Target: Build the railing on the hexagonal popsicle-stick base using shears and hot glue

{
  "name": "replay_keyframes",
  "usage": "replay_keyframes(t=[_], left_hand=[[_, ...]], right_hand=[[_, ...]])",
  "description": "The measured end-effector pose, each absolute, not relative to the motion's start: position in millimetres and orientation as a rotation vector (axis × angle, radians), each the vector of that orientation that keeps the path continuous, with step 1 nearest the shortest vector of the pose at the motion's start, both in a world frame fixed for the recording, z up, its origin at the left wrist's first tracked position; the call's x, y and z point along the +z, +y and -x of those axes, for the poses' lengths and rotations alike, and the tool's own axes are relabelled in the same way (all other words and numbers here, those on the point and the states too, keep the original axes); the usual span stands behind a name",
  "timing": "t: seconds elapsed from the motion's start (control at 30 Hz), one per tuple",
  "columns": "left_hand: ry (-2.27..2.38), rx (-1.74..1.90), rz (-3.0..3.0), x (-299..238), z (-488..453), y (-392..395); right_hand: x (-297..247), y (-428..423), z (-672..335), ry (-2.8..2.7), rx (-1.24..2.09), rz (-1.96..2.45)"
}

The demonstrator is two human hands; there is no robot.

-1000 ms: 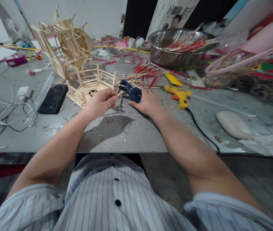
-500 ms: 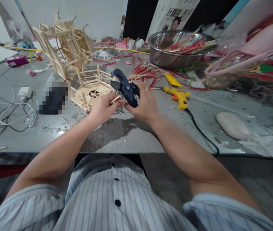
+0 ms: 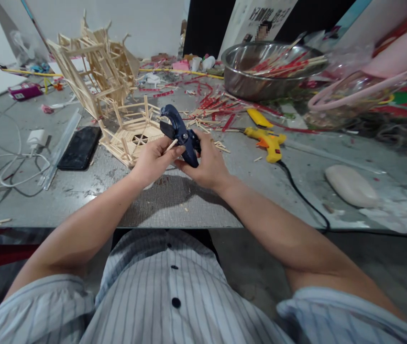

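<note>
While a black phone point(image 3: 80, 147) lies flat well left of the blue cutter point(image 3: 181, 134) and a low stick-built frame point(image 3: 131, 134) sits just behind and to its left, the left hand point(image 3: 152, 161) pinches a thin wooden stick point(image 3: 170, 145) between thumb and fingertips. That stick slants up and rightward, its free tip at the cutter's gaping mouth. The right hand point(image 3: 207, 166), wrapped around the cutter's handles, holds it above the desk point(image 3: 174, 205). Right of the cutter lies a yellow glue gun point(image 3: 266, 141). Farther right and behind, a steel bowl point(image 3: 249, 87) holds red and pale sticks point(image 3: 285, 64).
</note>
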State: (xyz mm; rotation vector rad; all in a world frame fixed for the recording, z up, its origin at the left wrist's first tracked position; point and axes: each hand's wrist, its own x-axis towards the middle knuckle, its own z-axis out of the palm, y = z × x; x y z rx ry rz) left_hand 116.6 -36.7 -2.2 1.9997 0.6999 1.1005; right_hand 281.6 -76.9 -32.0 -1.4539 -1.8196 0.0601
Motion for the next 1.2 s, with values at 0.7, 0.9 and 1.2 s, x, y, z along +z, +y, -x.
replay_keyframes(t=[0.7, 0.9, 1.2], left_hand=[[0.801, 1.166, -1.989, 2, -113, -44], [0.600, 1.050, -1.821, 5, -117, -41], [0.435, 1.008, -1.705, 7, -120, -36]], right_hand=[[-35, -79, -274, -1.793, 0.119, 1.478], [-35, -78, -276, -1.782, 0.074, 1.482], [-49, -70, -281, -1.767, 0.009, 1.387]])
